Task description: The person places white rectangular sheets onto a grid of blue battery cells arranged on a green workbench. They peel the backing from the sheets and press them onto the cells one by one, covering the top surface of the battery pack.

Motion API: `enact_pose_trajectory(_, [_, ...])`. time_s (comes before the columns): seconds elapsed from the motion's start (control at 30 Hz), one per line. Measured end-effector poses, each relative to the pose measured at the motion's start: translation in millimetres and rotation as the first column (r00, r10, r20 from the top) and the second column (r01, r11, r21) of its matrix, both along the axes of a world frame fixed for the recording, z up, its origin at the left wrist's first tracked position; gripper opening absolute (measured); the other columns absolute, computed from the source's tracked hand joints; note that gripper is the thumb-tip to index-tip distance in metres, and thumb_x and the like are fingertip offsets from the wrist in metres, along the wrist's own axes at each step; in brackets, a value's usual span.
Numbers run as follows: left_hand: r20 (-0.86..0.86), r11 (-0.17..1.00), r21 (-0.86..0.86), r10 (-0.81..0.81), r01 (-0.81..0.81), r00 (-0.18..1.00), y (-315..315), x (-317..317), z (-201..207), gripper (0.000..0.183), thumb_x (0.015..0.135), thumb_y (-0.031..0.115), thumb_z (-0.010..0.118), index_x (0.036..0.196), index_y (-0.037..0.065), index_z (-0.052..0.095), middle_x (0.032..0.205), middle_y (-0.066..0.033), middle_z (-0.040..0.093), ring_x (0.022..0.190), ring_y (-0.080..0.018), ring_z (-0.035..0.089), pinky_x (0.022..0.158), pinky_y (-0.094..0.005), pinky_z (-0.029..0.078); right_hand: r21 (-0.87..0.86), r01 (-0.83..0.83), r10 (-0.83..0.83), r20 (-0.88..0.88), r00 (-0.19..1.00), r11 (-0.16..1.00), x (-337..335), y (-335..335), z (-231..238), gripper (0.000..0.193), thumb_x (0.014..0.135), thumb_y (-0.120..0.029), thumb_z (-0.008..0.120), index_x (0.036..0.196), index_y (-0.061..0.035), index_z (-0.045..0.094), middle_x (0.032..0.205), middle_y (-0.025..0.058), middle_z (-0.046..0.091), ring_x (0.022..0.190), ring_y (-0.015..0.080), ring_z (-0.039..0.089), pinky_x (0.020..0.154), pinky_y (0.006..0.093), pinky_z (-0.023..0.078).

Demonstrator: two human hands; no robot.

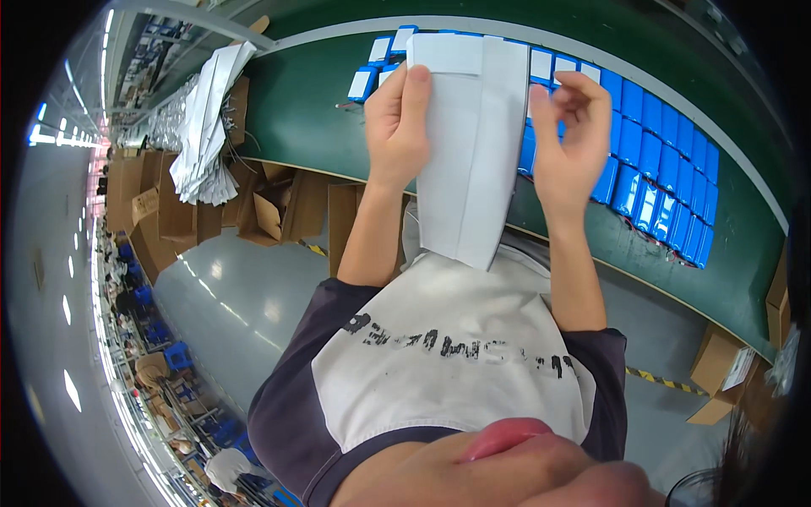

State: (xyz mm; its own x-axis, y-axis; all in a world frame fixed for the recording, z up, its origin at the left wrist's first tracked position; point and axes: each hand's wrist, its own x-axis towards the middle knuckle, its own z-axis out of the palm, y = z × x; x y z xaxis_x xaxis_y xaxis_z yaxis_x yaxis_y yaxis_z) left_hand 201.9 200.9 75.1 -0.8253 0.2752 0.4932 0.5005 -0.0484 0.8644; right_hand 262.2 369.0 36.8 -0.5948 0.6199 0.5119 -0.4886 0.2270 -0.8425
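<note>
My left hand (397, 118) grips a long white folded sheet (469, 144) by its left edge, thumb on the front, and holds it upright above a green table (321, 118). At the sheet's right edge is my right hand (570, 139). Its palm rests against that edge while its fingers curl loosely, apart and off the sheet. Behind the sheet, rows of blue rectangular packs (659, 169) lie on the table, some with white faces showing. The sheet's lower end hangs in front of my white and dark shirt.
A pile of white sheets (207, 118) lies at the table's left end. Open cardboard boxes (270, 211) stand under the table edge, with more cardboard boxes (718, 372) at the right. Yellow-black tape (667, 382) marks the grey floor. Other workstations run along the far left.
</note>
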Motion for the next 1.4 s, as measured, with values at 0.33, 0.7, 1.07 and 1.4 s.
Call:
enact_pose_trajectory(0.33, [0.053,0.971,-0.125,-0.199,0.205,0.979,0.2,6.8,3.6,0.042,0.110,0.030,0.040,0.116,-0.002,0.067,0.100,-0.0129,0.068,0.089,-0.0217,0.063,0.078,-0.0321,0.049,-0.350,-0.493,0.539,0.041,0.842,0.796,18.4,-13.8,26.6,0.031,0.097,-0.010,0.073,0.121,0.0011,0.057,0.101,0.0047,0.064,0.092,0.0104,0.063,0.078,0.0264,0.055])
enact_pose_trajectory(0.7, [0.493,0.964,-0.071,-0.190,0.257,0.849,20.5,9.0,-19.8,0.042,0.099,0.032,0.067,0.132,0.005,0.060,0.112,-0.0071,0.066,0.091,-0.0119,0.064,0.072,-0.0250,0.052,-0.652,-0.599,0.724,-0.108,0.681,0.465,19.7,-11.7,18.1,0.020,0.108,-0.019,0.058,0.121,-0.0065,0.050,0.115,0.0092,0.066,0.104,0.0160,0.065,0.081,0.0344,0.059])
enact_pose_trajectory(1.07, [-0.262,0.896,-0.259,0.294,-0.361,0.919,-5.7,-42.4,-12.4,0.025,0.098,0.017,0.072,0.114,0.001,0.062,0.083,-0.0093,0.074,0.067,-0.0099,0.065,0.060,-0.0254,0.049,-0.392,-0.271,0.338,0.112,0.934,0.879,32.8,22.5,11.0,0.018,0.101,-0.011,0.068,0.115,-0.0036,0.058,0.099,0.0010,0.061,0.089,0.0082,0.059,0.074,0.0228,0.047])
enact_pose_trajectory(1.4, [-0.608,0.591,-0.651,-0.029,-0.477,0.794,-12.8,-105.7,-27.6,0.043,0.088,0.013,0.071,0.130,0.004,0.061,0.115,-0.0200,0.064,0.107,-0.0406,0.059,0.092,-0.0459,0.051,0.564,-0.576,0.084,0.668,0.740,0.592,-18.7,155.8,14.8,0.025,0.107,-0.027,0.054,0.108,-0.0038,0.063,0.088,0.0088,0.064,0.079,0.0180,0.060,0.074,0.0299,0.047])
